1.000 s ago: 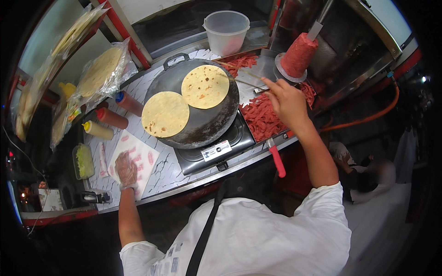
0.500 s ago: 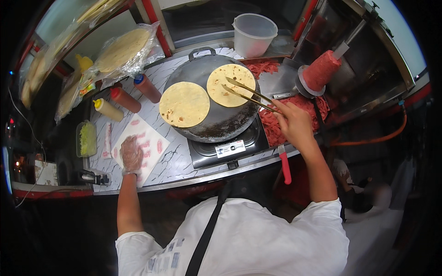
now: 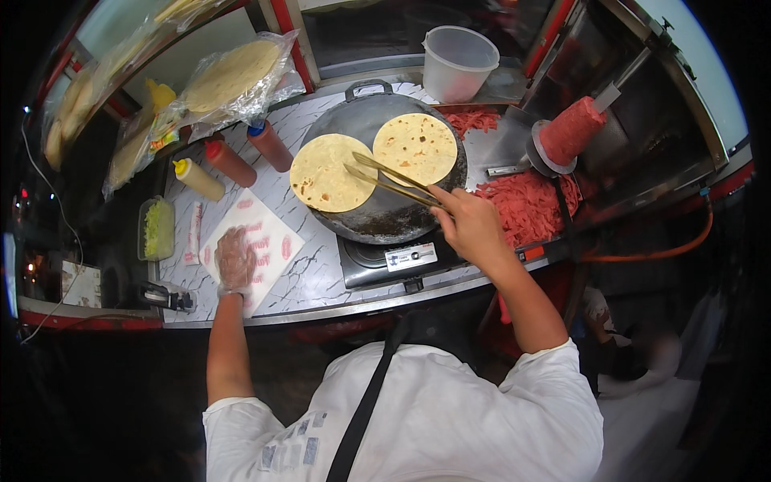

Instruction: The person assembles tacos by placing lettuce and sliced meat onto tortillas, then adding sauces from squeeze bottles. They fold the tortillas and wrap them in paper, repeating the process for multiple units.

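Note:
A dark round griddle (image 3: 393, 221) on a portable stove (image 3: 357, 269) carries two round flatbreads side by side. My right hand (image 3: 474, 229) grips a pair of brass-coloured tongs (image 3: 393, 178). Their tips lie over the right part of the left flatbread (image 3: 325, 173), slightly apart. The right flatbread (image 3: 418, 149) has several brown spots and sits just beyond the tongs. My left hand (image 3: 234, 261), in a clear plastic glove, rests with fingers stretched out on a sheet of white paper with red print (image 3: 277, 233).
Shredded red meat (image 3: 526, 209) lies right of the stove, below a meat cone (image 3: 572, 132). Sauce bottles (image 3: 230, 164) stand at the left, near a tub of shredded greens (image 3: 158, 229). A white bucket (image 3: 458, 68) stands behind. My right arm partly hides a red knife handle (image 3: 503, 308).
My right hand and the tongs have moved left, from the right flatbread to the left one. My left hand stays on the paper. The whole view has shifted slightly.

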`<state>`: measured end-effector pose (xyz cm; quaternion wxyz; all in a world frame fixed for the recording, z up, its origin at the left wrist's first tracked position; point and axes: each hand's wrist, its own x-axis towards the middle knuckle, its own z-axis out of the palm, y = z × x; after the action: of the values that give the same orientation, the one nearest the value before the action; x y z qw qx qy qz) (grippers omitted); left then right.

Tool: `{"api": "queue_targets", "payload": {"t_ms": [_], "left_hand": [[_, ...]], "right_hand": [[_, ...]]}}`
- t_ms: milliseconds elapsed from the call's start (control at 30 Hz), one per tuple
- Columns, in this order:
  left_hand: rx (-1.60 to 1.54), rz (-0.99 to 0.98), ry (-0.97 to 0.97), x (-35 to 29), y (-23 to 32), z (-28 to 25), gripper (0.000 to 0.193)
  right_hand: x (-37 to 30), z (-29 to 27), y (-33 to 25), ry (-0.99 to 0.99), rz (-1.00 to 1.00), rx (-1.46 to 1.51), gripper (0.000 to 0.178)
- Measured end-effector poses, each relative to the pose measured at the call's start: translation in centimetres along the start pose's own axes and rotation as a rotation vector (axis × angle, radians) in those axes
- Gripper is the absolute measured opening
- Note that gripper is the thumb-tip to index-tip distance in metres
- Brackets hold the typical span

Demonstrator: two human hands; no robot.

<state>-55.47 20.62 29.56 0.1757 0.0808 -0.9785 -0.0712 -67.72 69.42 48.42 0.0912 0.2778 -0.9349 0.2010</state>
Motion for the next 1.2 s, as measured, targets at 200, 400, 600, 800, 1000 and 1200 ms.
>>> {"api": "queue_targets", "payload": {"t_ms": [200,400,600,800,1000,1200], "left_hand": [[0.048,0.027,-0.007,0.1,-0.1,0.4,0.053],[0.039,0.025,-0.007,0.0,-0.7,0.7,0.055],[0.013,0.025,0.014,0.1,-0.3,0.5,0.053],[0.008,0.008,-0.005,0.1,-0.2,0.3,0.053],[0.042,0.075,0.024,0.0,-0.8,0.8,0.053],[0.013,0.033,0.010,-0.1,-0.8,0.8,0.054]], "right_hand": [[-2.0,-0.9,1.0,0.022,0.025,0.049,0.036],[-4.3,-3.3,4.3,0.145,0.118,0.099,0.039],[-6.0,-3.3,6.2,0.054,0.186,-0.052,0.040],[-6.2,-2.7,6.4,0.069,0.210,-0.023,0.039],[-6.1,-2.7,6.4,0.082,0.187,0.007,0.040],[-6.0,-2.7,6.2,0.070,0.218,0.017,0.040]]}}
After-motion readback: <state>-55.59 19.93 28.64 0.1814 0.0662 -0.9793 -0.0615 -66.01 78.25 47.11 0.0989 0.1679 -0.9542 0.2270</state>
